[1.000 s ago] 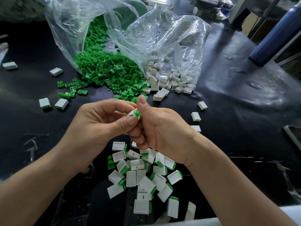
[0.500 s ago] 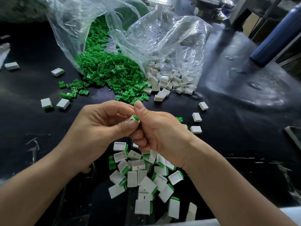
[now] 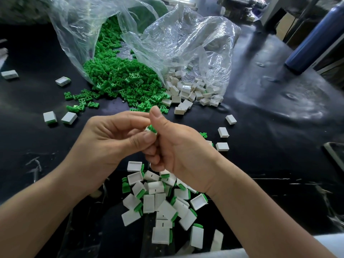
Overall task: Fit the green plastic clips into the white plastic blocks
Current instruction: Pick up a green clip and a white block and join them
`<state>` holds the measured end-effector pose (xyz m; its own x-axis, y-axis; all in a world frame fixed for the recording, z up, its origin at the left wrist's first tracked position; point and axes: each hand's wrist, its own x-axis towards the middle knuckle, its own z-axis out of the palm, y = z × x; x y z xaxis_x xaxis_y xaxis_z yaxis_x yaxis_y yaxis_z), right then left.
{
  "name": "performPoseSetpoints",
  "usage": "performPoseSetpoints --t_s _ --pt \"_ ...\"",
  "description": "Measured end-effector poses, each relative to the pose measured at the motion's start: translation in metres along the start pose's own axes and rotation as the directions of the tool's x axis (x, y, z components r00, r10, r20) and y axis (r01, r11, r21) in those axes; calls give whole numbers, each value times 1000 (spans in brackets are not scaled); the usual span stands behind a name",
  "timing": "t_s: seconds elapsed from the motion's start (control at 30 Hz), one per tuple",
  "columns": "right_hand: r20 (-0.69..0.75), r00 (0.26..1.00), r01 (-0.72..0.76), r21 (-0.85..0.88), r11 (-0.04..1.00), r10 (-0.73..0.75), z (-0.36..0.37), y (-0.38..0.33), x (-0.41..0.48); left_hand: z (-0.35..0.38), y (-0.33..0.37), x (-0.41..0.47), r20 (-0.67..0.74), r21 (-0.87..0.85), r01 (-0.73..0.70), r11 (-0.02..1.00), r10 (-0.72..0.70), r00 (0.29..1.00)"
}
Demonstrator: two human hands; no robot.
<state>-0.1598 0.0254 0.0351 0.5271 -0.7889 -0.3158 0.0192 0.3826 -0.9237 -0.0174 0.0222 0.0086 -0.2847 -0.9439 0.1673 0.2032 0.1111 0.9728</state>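
Note:
My left hand (image 3: 109, 142) and my right hand (image 3: 178, 148) meet above the black table. Between their fingertips sits a small white block (image 3: 148, 129) with a green clip (image 3: 153, 128) showing at its top. Both hands pinch this piece; most of it is hidden by fingers. Below the hands lies a heap of white blocks with green clips fitted (image 3: 163, 200). Behind them, a clear bag spills loose green clips (image 3: 121, 81), and a second clear bag spills bare white blocks (image 3: 188, 92).
Stray white blocks lie at the left (image 3: 68, 118) and right (image 3: 223, 132) on the black table (image 3: 270, 146). A blue bottle (image 3: 314, 40) stands at the back right. A dark flat object (image 3: 335, 155) sits at the right edge.
The green clip has sunk lower into the white block between my fingers. Both hands stay together in about the same spot.

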Motion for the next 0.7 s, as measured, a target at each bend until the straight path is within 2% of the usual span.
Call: performPoseSetpoints --t_s 0.1,0.2,0.4,0.6,0.7 --pt "-18 1000 -21 39 999 22 1 1 1 -5 -1 0 62 147 -6 989 -3 998" --pt "-56 998 -40 43 998 43 3 3 1 -3 0 0 61 209 -24 978 11 998" --pt "-89 996 1 116 993 10 6 9 3 1 1 0 31 218 -35 975 29 999" --pt "39 999 0 161 987 -6 -1 4 4 1 4 0 16 122 10 992 -12 1000" --pt "43 999 -32 126 992 26 -3 1 3 2 4 -2 -25 82 32 996 -30 999"
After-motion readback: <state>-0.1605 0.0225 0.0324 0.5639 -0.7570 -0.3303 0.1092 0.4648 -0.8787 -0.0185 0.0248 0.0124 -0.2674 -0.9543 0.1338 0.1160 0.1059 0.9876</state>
